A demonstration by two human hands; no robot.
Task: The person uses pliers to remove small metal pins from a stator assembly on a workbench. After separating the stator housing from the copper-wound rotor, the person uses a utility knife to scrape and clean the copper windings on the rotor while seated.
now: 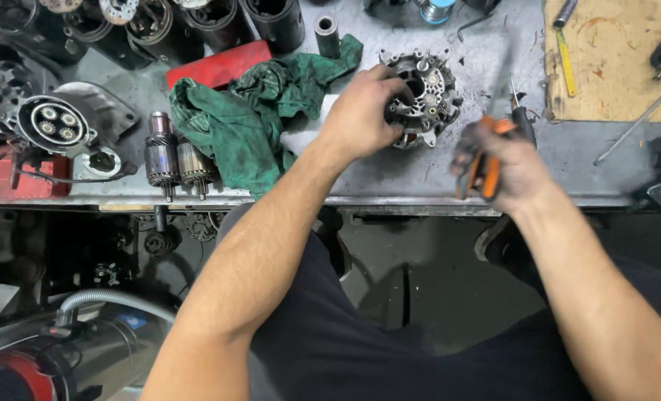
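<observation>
The left hand point(361, 115) gripped the round metal alternator housing point(425, 96), its open centre showing, mid-bench beside a green rag point(249, 122). The right hand point(502, 162), blurred, closed around orange-handled pliers point(488, 167) near the bench edge point(286, 200).

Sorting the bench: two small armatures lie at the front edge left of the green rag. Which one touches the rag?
The right armature, its side against the green rag. The left armature lies beyond it, apart from the cloth.

left hand point(361, 117) grips alternator housing point(421, 96) on workbench point(449, 167); right hand point(505, 165) holds orange-handled pliers point(488, 160)
</observation>
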